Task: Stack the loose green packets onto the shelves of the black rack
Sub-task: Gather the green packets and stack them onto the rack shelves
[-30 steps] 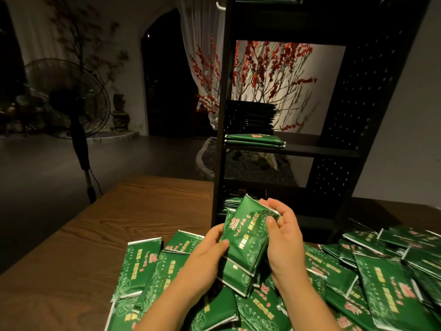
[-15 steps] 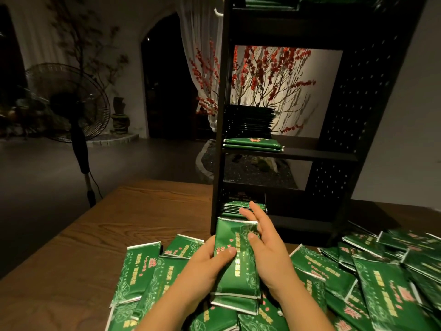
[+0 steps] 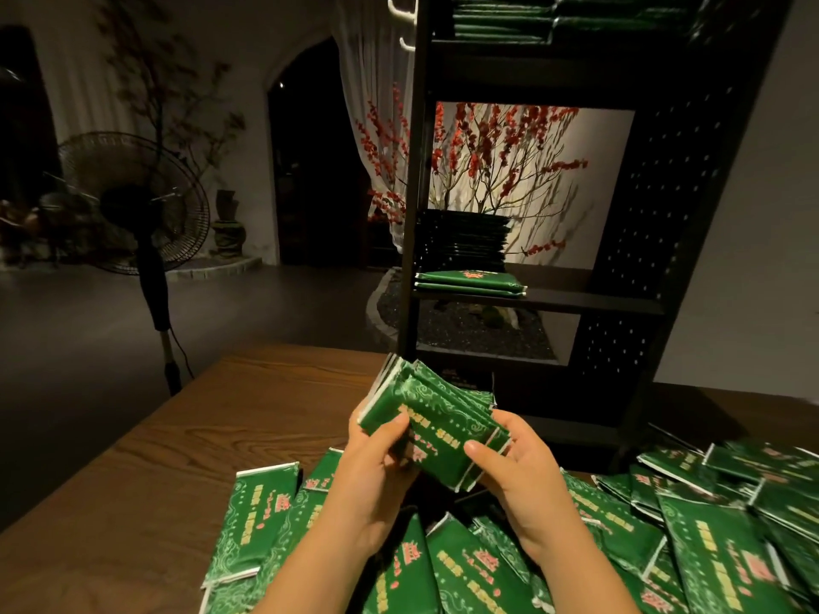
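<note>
Two bare forearms enter from the bottom edge of the frame, one at lower centre-left, the other at lower centre-right. No sleeve shows on either (the arms are cut off by the frame below the elbow). The left hand (image 3: 376, 471) and right hand (image 3: 518, 476) are bare too, without gloves, rings or a watch. The nails are short and plain.

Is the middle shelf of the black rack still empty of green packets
No, a short stack of green packets already lies flat at the left end of the middle shelf.
</note>
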A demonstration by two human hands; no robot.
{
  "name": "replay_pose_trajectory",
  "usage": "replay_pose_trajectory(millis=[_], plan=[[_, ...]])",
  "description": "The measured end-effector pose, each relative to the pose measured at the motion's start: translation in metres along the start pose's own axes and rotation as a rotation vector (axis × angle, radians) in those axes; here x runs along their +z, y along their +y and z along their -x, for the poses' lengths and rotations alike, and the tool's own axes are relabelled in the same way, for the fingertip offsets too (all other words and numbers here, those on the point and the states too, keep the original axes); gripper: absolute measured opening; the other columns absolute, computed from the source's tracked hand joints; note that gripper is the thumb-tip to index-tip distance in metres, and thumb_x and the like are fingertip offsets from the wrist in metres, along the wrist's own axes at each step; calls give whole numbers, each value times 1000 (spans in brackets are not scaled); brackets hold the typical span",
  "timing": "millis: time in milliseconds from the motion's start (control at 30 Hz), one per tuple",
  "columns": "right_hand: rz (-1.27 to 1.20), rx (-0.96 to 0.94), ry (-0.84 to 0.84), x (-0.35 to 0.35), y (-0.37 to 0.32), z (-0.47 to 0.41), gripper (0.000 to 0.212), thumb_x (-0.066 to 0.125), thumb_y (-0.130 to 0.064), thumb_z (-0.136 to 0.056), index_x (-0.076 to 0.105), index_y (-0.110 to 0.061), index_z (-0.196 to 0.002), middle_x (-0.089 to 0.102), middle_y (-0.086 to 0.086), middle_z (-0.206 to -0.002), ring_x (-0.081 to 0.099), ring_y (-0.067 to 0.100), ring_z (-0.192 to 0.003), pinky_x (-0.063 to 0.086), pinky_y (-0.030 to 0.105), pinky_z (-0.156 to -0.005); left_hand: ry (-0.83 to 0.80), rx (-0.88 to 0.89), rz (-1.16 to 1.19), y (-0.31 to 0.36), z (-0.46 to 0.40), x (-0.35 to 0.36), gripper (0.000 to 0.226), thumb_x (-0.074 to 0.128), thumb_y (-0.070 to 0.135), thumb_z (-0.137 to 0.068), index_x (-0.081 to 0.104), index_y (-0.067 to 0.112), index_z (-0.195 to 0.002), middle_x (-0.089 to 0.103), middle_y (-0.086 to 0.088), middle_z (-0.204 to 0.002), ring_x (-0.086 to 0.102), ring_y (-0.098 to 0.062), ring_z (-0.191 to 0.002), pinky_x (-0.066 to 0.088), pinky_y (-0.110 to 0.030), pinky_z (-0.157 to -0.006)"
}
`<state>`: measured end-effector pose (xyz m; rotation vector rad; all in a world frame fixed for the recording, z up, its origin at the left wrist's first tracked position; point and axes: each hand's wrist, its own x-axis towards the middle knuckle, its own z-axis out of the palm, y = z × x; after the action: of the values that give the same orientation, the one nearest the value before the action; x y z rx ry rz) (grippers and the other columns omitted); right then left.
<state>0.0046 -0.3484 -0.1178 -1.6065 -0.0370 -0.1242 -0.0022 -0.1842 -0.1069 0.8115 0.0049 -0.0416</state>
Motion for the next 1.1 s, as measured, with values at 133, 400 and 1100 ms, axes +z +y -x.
replay_pose_trajectory(millis=[133, 400, 1100], plan=[[150, -32, -9, -14, 1, -3, 42, 68, -12, -90, 48, -38, -115, 50, -9, -114, 49, -1, -93, 44, 23, -82, -61, 154, -542, 3, -9, -21, 40, 71, 2, -85, 58, 22, -117, 74, -6, -105, 73, -23, -91, 58, -31, -71], [441, 22, -70, -6, 9, -1, 39, 65, -15, -91, 46, -43, -110, 54, -10, -123, 57, 14, -111, 51, 45, -97, -62, 326, -1217, -4, -12, -39, 75, 75, 22, -85, 29, 51, -136, 50, 31, -128, 59, 2, -102, 50, -19, -84], [844, 58, -223, -1, 14, 3, 48, 55, -25, -98, 25, -31, -134, 49, -7, -76, 45, 7, -57, 35, 19, -48, -148, 117, -1419, -11, -7, -42, 64, 55, 15, -97, 15, 42, -139, 50, 4, -65, 40, -3, -43, 30, -18, -45]])
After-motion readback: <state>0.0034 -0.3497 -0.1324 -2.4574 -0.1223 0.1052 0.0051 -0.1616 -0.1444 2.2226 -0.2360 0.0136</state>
